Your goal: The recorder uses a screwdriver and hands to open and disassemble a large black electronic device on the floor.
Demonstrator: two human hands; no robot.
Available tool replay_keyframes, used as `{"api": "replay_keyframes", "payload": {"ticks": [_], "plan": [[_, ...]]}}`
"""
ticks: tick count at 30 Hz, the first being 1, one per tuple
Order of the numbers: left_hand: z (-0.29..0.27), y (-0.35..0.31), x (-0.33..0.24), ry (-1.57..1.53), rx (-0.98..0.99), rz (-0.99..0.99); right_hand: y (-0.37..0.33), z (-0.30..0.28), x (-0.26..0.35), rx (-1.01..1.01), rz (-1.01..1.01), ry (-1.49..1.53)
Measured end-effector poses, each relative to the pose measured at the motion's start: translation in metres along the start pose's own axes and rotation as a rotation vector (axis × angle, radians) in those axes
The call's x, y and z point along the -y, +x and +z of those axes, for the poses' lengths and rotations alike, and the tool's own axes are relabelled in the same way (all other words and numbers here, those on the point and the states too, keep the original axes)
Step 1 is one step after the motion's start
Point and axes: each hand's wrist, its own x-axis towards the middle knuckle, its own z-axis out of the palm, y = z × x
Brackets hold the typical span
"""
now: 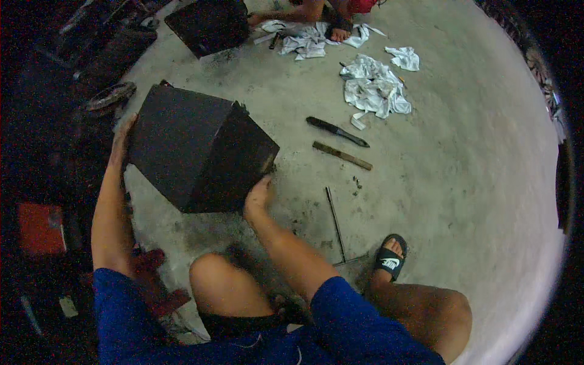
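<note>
A large dark box-shaped block (176, 131) is tilted between my two hands, one edge toward me. My left hand (125, 132) presses along its left side, the fingers mostly hidden by it. At its lower right corner, my right hand (260, 193) grips the block, with the fingertips tucked out of sight behind. To the right of the block, on the concrete floor, lie a dark brush-like tool with a pointed handle (337, 131) and a flat worn bar (342, 156). A thin metal rod with a crosspiece (335, 222) lies nearer to me.
Small metal bits (357, 182) are scattered below the bar. Crumpled white rags (377, 88) lie farther off. Another person's foot (340, 31) and arm (292, 15) show at the top, beside a second dark block (207, 25). Dark clutter and a red box (41, 228) line the left.
</note>
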Motion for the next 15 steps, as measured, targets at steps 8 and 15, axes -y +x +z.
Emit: {"api": "replay_keyframes", "payload": {"ticks": [8, 15], "plan": [[0.025, -0.086, -0.156, 0.116, 0.111, 0.100, -0.012, -0.024, 0.021, 0.390, -0.012, 0.438], [0.147, -0.150, -0.209, 0.140, 0.162, 0.614, 0.024, -0.198, 0.271, 0.167, -0.994, -0.038]]}}
